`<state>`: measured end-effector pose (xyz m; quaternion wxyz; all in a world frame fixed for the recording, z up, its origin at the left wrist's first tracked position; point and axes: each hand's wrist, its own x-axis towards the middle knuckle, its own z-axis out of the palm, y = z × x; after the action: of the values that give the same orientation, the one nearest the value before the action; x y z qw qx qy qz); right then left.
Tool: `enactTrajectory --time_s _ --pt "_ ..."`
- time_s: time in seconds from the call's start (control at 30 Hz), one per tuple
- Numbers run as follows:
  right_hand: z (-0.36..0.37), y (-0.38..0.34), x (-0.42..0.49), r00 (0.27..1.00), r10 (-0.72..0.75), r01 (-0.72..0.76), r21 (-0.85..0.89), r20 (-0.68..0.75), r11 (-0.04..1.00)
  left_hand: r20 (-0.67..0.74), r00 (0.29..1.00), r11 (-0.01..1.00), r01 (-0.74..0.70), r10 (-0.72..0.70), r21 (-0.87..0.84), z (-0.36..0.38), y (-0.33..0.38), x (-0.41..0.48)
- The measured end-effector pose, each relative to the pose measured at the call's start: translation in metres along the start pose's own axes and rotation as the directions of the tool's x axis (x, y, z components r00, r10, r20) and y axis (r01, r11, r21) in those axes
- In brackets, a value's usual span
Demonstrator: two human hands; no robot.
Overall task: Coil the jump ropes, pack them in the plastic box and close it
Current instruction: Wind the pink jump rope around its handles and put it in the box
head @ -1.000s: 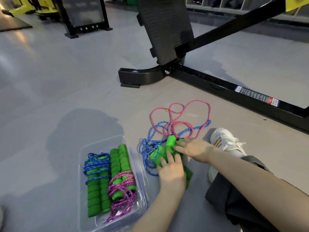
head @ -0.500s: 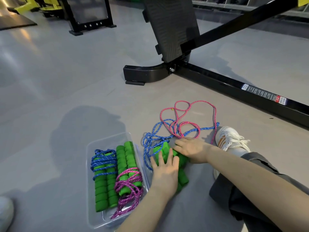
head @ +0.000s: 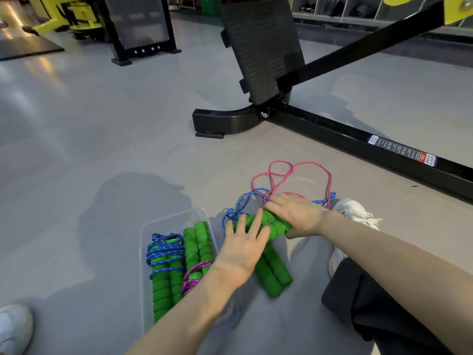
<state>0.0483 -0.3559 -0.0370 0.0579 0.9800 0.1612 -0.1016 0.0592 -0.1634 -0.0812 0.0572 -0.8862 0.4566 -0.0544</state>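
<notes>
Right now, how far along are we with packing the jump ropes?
Done: a blue-wrapped rope and a pink-wrapped rope lie coiled in the plastic box. In hand: the left hand rests on, and the right hand holds, green handles on the floor. Left: the loose pink cord and blue cord lie tangled; both need coiling and packing, then the box closing. No lid is in view.
</notes>
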Motion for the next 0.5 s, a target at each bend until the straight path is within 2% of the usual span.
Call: enactTrajectory --time_s 0.07,0.17,0.27,0.37,0.5 --pt "-0.016 -0.006 0.005 0.997 -0.004 0.006 0.026 -0.078 1.000 -0.004 0.999 0.993 -0.052 0.052 0.106 -0.016 -0.022 -0.005" --pt "-0.046 -0.022 0.017 0.979 -0.020 0.033 0.058 -0.205 0.998 -0.112 0.981 0.967 -0.130 0.157 0.221 -0.048 -0.064 -0.018" --pt "-0.080 -0.044 0.029 0.955 -0.040 0.066 0.081 -0.294 0.995 -0.078 0.949 0.869 -0.245 0.306 0.430 -0.087 -0.105 -0.044" --pt "-0.116 -0.067 0.034 0.940 -0.079 0.111 0.078 -0.332 0.991 -0.025 0.937 0.794 -0.281 0.348 0.539 -0.122 -0.133 -0.071" --pt "-0.155 -0.095 0.036 0.911 -0.138 0.166 0.041 -0.389 0.985 -0.099 0.902 0.741 -0.278 0.420 0.612 -0.154 -0.155 -0.105"
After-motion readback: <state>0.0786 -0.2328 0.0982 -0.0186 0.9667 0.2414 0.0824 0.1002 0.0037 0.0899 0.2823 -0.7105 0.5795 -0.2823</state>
